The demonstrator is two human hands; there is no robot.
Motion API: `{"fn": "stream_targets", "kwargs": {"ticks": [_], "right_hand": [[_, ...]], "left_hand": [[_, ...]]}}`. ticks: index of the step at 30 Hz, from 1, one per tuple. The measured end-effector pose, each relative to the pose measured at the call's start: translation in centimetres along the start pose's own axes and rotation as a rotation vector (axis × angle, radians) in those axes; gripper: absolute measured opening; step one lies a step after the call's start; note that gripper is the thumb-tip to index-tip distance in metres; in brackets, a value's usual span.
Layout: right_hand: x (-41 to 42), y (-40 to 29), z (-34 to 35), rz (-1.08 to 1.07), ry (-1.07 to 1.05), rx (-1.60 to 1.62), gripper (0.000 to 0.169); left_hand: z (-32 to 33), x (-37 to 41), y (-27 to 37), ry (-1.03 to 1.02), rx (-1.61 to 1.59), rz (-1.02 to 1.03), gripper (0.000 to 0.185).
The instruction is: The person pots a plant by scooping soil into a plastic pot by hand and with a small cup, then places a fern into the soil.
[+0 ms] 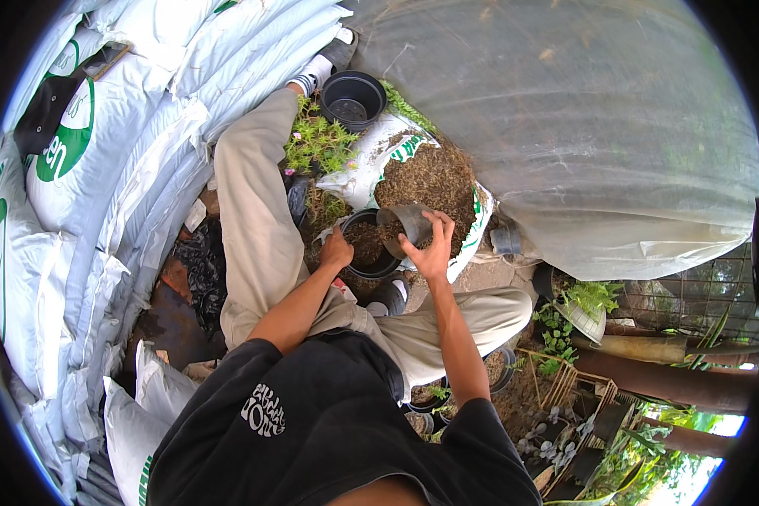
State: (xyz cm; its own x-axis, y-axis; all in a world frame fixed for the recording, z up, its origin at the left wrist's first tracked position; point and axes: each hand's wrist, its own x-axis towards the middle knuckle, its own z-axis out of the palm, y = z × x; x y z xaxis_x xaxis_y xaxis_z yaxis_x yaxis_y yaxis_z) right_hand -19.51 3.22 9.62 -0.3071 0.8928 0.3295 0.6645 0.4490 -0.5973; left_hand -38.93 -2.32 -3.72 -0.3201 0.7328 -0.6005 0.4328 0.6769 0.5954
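Note:
My left hand grips the near-left rim of a round black plastic pot, which stands between my legs with brown, crumbly potting mix inside. My right hand holds a small greyish plastic container by its right side, thumb and fingers spread around it. This container is tilted on its side over the right part of the pot, and some mix shows at its mouth. Just beyond lies an opened white sack of the same brown mix.
An unfilled black pot stands beyond a pink-flowered plant. White sacks are stacked at left, with a black cap and a phone on them. Translucent plastic sheeting bulges at right. Potted plants and a wire rack stand behind my right knee.

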Motion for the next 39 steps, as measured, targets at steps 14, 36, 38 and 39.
{"fn": "stream_targets", "kwargs": {"ticks": [14, 36, 38, 39], "right_hand": [[2.1, 12.1, 0.1, 0.692, 0.462, -0.208, 0.079], [5.1, 12.3, 11.2, 0.914, 0.318, -0.074, 0.068], [5.3, 12.0, 11.7, 0.932, 0.323, 0.022, 0.071], [5.2, 12.1, 12.0, 0.944, 0.328, 0.069, 0.073]], "left_hand": [[-0.1, -1.1, 0.9, 0.024, -0.043, 0.020, 0.059], [0.1, 0.3, -0.7, 0.000, -0.041, 0.053, 0.057], [-0.2, 0.9, -2.0, 0.026, -0.032, 0.050, 0.057], [-0.5, 1.0, -2.2, 0.029, -0.044, 0.047, 0.057]]}}
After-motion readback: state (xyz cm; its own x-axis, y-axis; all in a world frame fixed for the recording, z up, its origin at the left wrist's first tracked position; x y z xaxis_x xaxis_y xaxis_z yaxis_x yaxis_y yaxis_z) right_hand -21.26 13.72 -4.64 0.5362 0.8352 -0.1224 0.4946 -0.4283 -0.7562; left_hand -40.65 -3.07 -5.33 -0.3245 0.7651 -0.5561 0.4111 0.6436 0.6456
